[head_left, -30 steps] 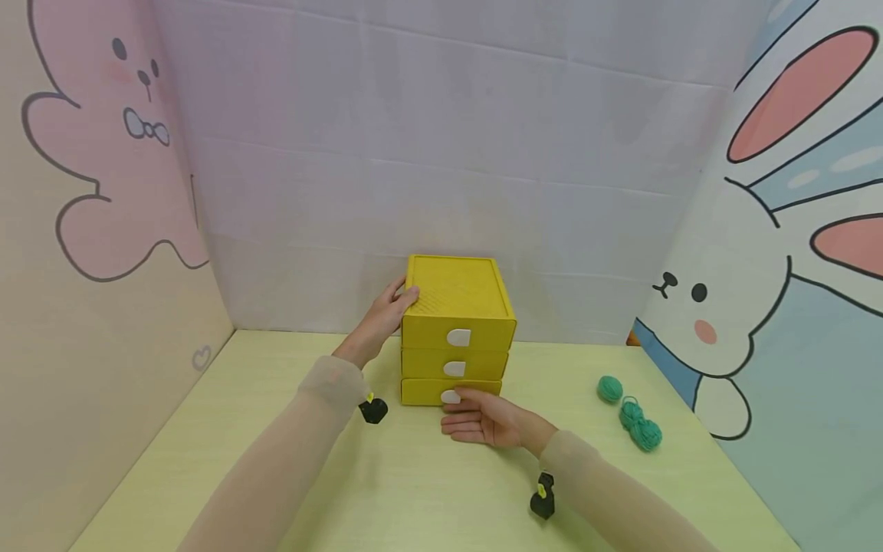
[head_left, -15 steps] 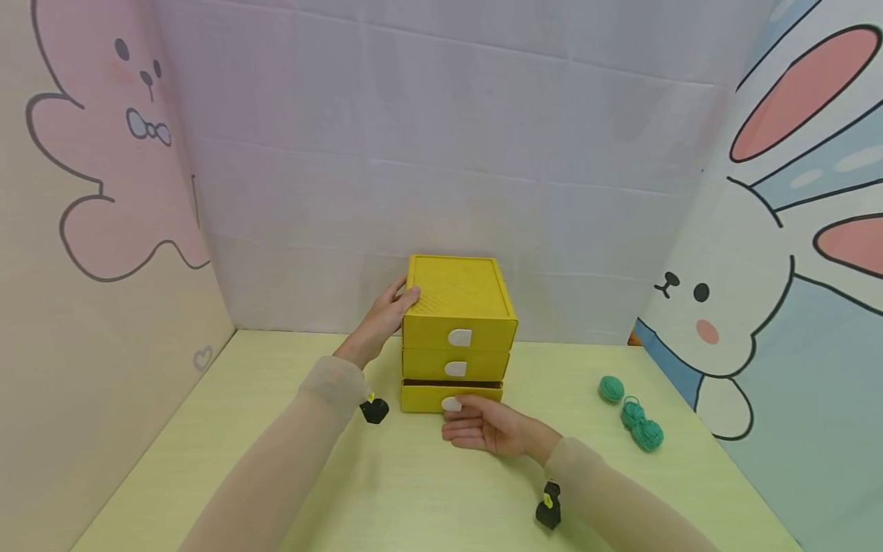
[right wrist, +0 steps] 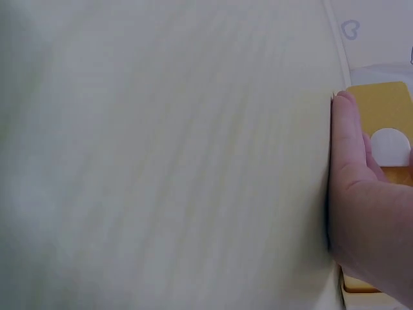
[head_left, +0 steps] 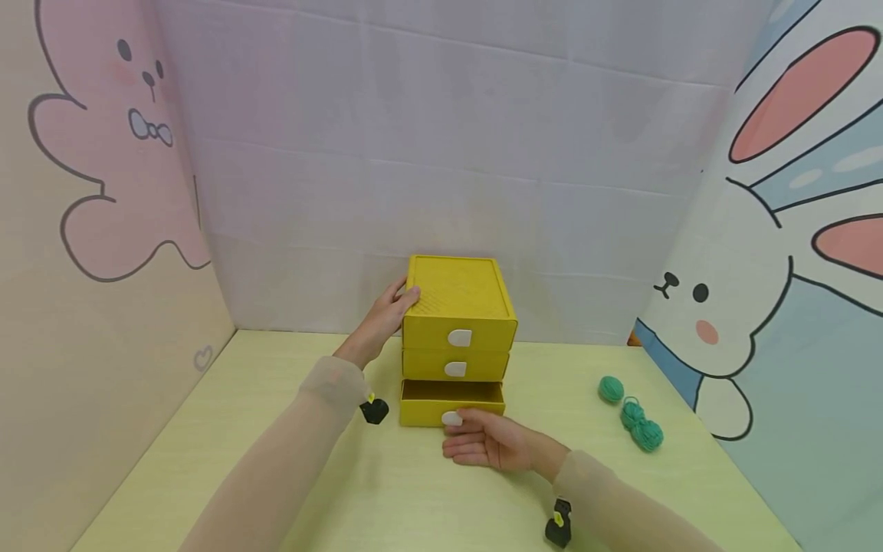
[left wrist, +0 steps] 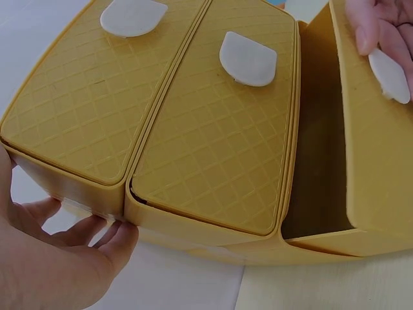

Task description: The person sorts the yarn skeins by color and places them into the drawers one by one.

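A yellow three-drawer storage box [head_left: 459,287] stands on the table in the head view, a white tab handle on each drawer. My left hand [head_left: 381,320] holds its left side, thumb over the top edge and fingers along the wall; the left wrist view shows these fingers [left wrist: 97,236] bent against the side. Low in front, my right hand [head_left: 498,441] pinches the bottom drawer's white handle [head_left: 451,418] between thumb and forefinger, the other fingers extended below. That bottom drawer [head_left: 422,415] is pulled partway out, and no contents show inside. Both upper drawers are closed.
To the right on the pale table [head_left: 276,429] lie a green yarn ball [head_left: 610,389] and a twisted green yarn skein [head_left: 641,425]. A white cloth wall [head_left: 455,138] rises behind the box, with printed panels at both sides.
The bottom drawer has slid out toward me, from closed to partly open, as my right hand moved back with its handle. My left hand stays in place on the box.
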### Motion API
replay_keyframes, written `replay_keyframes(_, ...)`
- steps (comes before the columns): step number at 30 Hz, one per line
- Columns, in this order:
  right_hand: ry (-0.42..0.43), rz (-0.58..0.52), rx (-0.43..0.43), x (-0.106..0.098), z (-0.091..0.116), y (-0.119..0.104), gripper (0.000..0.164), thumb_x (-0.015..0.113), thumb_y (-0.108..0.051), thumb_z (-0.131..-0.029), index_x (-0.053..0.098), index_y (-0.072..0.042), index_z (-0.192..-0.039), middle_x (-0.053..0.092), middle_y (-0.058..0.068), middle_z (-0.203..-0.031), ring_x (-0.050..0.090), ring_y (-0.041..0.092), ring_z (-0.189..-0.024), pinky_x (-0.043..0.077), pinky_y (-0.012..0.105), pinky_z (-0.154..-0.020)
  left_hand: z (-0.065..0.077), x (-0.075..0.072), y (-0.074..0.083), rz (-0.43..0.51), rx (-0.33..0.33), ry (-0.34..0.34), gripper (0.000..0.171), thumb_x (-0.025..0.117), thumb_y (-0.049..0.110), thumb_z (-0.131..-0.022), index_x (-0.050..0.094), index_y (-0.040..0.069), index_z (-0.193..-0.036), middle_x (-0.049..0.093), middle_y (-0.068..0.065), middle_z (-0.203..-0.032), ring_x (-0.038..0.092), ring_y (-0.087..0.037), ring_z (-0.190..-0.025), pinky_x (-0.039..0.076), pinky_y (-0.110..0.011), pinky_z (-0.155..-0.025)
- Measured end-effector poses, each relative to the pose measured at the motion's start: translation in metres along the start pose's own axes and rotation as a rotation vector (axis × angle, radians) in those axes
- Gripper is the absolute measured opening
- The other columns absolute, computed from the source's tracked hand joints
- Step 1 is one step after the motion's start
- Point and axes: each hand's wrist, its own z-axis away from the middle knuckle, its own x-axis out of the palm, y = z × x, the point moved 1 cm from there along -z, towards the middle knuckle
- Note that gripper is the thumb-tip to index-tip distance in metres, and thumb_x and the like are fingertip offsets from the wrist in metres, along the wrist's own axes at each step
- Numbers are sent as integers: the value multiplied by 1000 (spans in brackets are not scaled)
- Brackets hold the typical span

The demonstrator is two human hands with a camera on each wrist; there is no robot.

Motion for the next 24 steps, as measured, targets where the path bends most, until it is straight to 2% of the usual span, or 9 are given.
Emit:
replay_keyframes(12,-48,19,21,8,17,12,62,50,-42,-113,55,11,-146,76,16,-121,76,24,-112,59,38,-102,1,0,0,-3,2,0,72,49,50,-112,15,28,-173,38,-13,-166,51,-35,-144,34,-55,-125)
replay_keyframes(24,-67,11,35,16,33,22,64,55,-45,-110,56,9,-146,77,15,-120,76,23,-111,59,38,-101,-2,-1,-1,1,-6,6,71,49,50,-112,17,30,-172,38,-12,-166,52,-35,-143,36,-55,-124)
